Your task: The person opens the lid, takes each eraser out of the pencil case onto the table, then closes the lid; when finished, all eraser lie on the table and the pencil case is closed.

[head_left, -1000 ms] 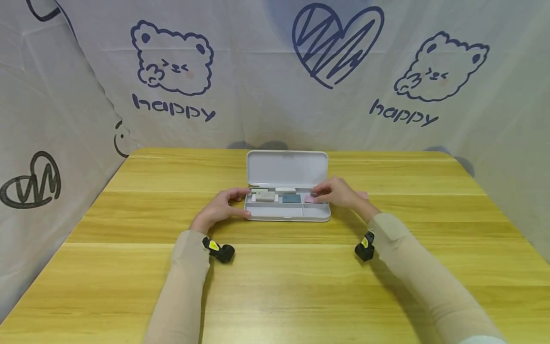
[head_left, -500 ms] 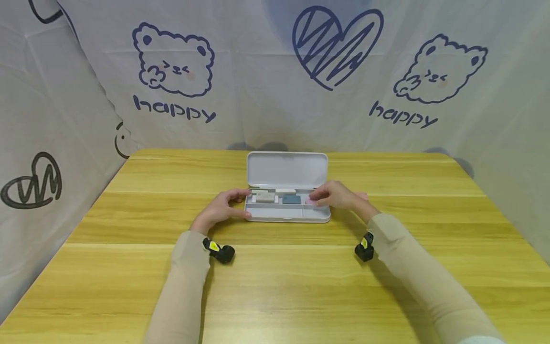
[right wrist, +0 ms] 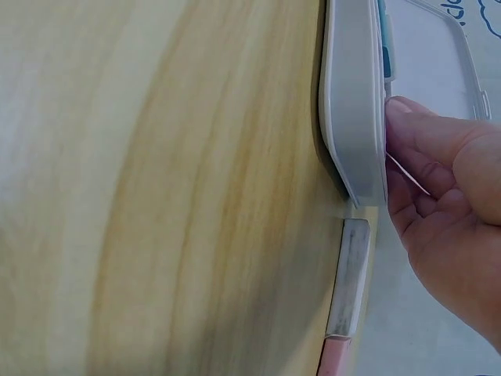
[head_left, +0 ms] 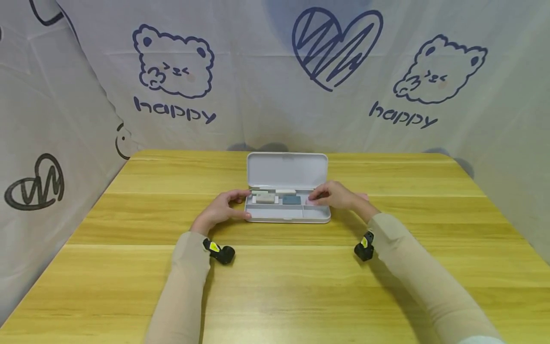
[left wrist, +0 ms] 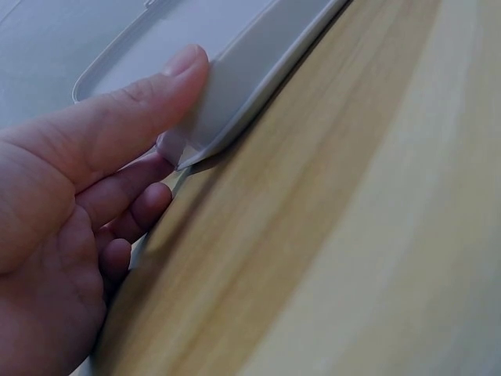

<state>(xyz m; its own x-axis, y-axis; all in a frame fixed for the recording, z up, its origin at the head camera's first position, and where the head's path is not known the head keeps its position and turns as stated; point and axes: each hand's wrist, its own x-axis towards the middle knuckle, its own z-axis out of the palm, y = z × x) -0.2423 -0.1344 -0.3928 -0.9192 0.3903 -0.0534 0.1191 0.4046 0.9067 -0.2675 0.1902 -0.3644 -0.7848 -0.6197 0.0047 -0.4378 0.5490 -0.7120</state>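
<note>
Near the tabletop's (head_left: 275,286) far edge, the left hand (head_left: 218,209) grips an open white rectangular case (head_left: 275,211); the right hand (head_left: 338,195) has dipped over a small pink block (head_left: 308,202) inside, apparently settling it, its pinch unclear.

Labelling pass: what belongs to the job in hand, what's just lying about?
Likely in the job:
white case, open
left hand, holding its end
right hand, at the pink piece
blue block and pale blocks, in the case

Probably lying about:
pink-and-white block beside the case, untouched
printed cloth behind
</note>
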